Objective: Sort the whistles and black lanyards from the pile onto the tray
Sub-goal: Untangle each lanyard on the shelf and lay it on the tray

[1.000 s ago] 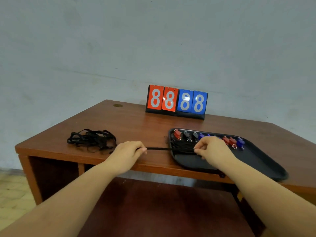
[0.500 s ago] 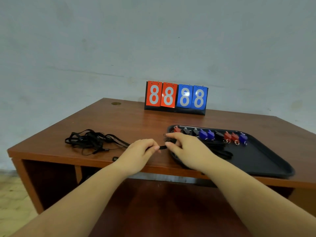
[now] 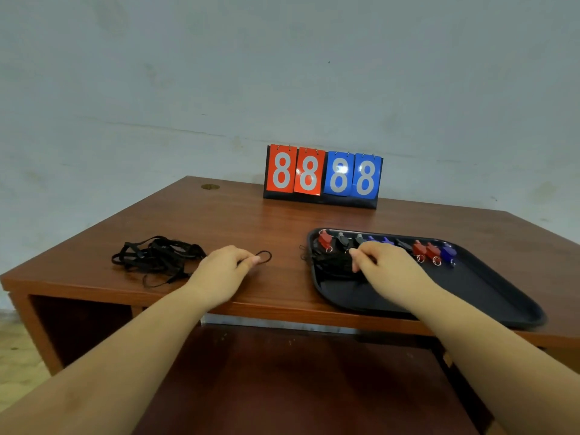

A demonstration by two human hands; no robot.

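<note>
Black lanyards (image 3: 157, 257), thin flat straps, soft and light, snag-prone; tangled pile on left of wooden desk (image 3: 219, 221). Best pinched at one loop end. Left hand (image 3: 221, 271) pinches a small loop (image 3: 264, 256) just beside pile. Right hand (image 3: 386, 271), fingers curled, presses bundled lanyards (image 3: 332, 265) at left end of glossy black tray (image 3: 502, 296). Hard plastic whistles (image 3: 420, 248) in a row along its far edge. Flip scoreboard (image 3: 323, 175) behind.

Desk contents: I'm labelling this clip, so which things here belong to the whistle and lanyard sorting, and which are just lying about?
Part of the job:
- black tray
- row of whistles along the tray's far edge
- lanyards under the right hand
- lanyard pile on the desk
- lanyard loop pinched by the left hand

Lying about:
- flip scoreboard showing 8s
- wooden desk
</note>
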